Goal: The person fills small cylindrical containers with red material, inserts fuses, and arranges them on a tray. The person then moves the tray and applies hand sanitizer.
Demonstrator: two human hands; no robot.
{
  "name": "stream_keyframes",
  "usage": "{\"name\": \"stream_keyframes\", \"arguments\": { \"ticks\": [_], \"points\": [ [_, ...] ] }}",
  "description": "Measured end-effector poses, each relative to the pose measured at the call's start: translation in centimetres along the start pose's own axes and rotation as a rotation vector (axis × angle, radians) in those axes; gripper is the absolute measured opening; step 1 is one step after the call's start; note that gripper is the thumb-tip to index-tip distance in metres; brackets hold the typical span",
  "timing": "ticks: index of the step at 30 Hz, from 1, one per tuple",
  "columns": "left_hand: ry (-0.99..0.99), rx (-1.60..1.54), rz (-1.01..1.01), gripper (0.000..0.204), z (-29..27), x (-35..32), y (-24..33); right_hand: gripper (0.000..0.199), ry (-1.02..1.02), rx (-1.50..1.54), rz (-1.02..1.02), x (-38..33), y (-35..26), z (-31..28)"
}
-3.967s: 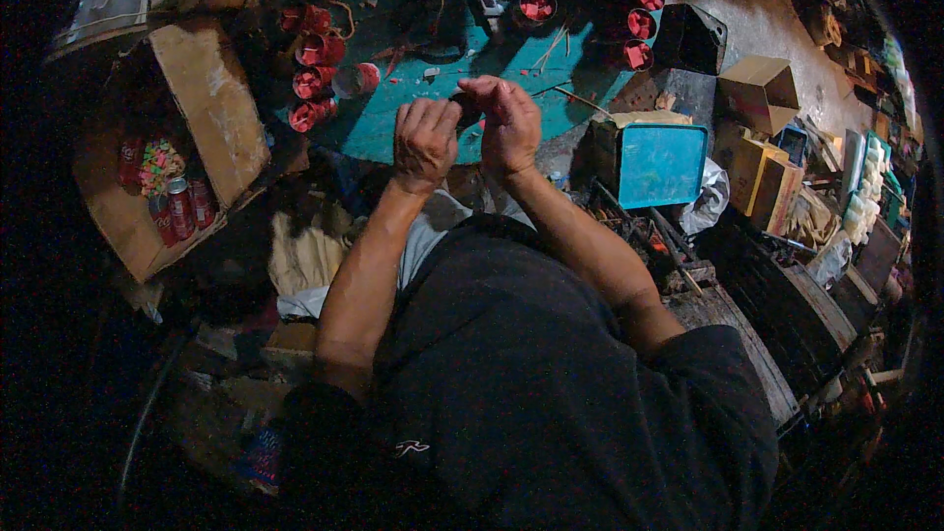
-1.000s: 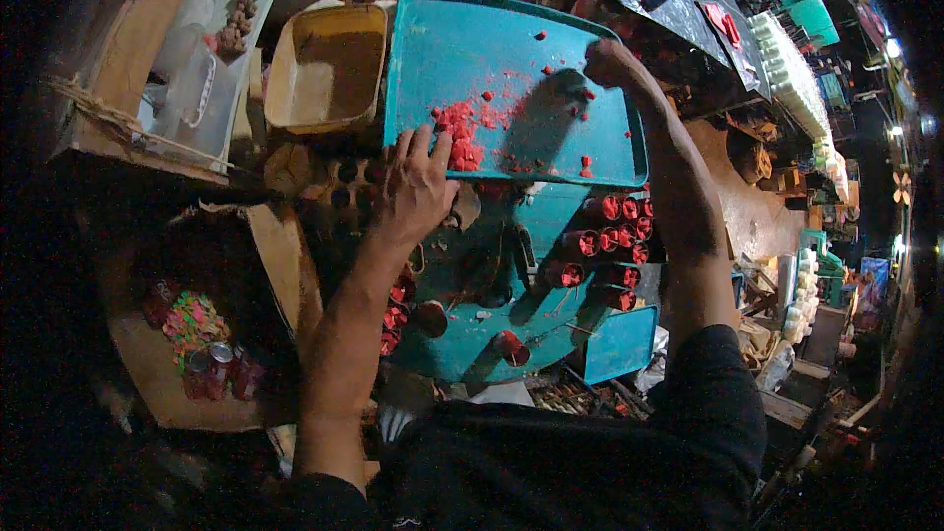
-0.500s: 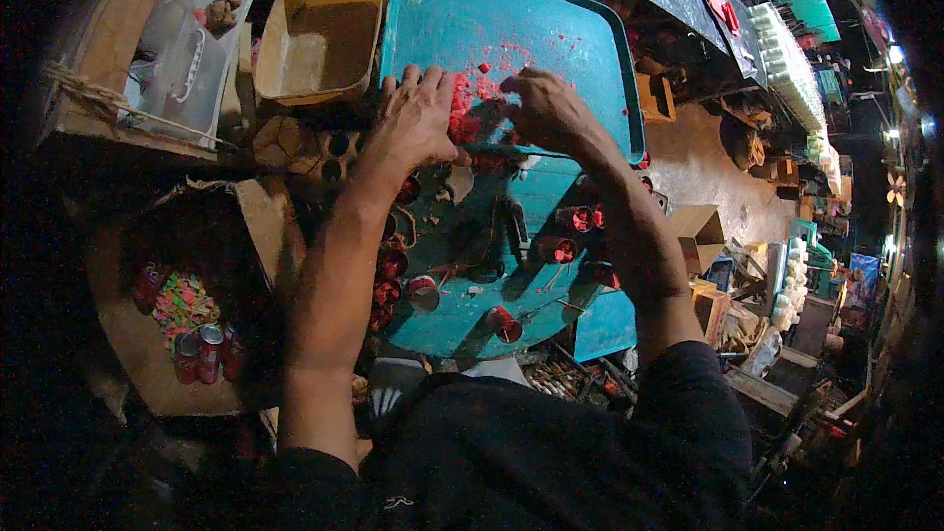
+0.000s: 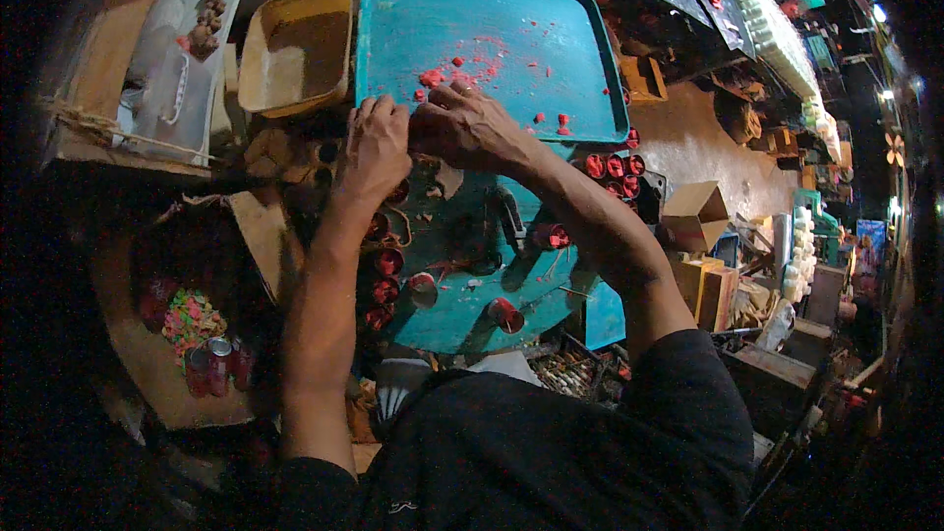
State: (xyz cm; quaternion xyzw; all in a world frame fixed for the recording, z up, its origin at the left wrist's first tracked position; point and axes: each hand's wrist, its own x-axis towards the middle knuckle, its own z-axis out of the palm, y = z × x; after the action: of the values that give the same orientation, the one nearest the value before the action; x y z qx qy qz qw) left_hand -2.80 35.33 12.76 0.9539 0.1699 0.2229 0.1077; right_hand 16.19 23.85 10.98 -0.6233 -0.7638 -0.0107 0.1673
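Two hands meet at the near edge of one teal tray (image 4: 511, 20): the left hand (image 4: 377, 143) has its fingers curled shut, the right hand (image 4: 462, 123) has fingers bent over red bits (image 4: 433, 77). What they pinch cannot be seen. Three red cups (image 4: 610, 165) stand in a row by the tray's corner, and one tan tub (image 4: 295, 44) sits left.

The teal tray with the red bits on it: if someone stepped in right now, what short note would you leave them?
Left hand and right hand meet at the near edge of the teal tray, fingers pinched together; what they pinch is hidden.
Red bits lie scattered on the tray, mostly near the hands.
Small red cups stand on the teal table below; more at the right.
A tan tub sits left of the tray.
Done: unclear. Left: loose bits remain on the tray.
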Motion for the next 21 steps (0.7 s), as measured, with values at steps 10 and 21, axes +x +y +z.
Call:
{"name": "stream_keyframes", "arguments": {
  "ticks": [10, 21],
  "points": [
    [0.026, -0.110, 0.104, 0.028, -0.3, -0.5, -0.7, 0.066, -0.286, 0.233, 0.939, -8.5, 4.8, -12.5],
    [-0.210, -0.358, -0.092, 0.053, -0.4, 1.4, -0.2, 0.047, 0.044, 0.275, 0.238, -1.8, 0.4, -1.5]
  ]
}}
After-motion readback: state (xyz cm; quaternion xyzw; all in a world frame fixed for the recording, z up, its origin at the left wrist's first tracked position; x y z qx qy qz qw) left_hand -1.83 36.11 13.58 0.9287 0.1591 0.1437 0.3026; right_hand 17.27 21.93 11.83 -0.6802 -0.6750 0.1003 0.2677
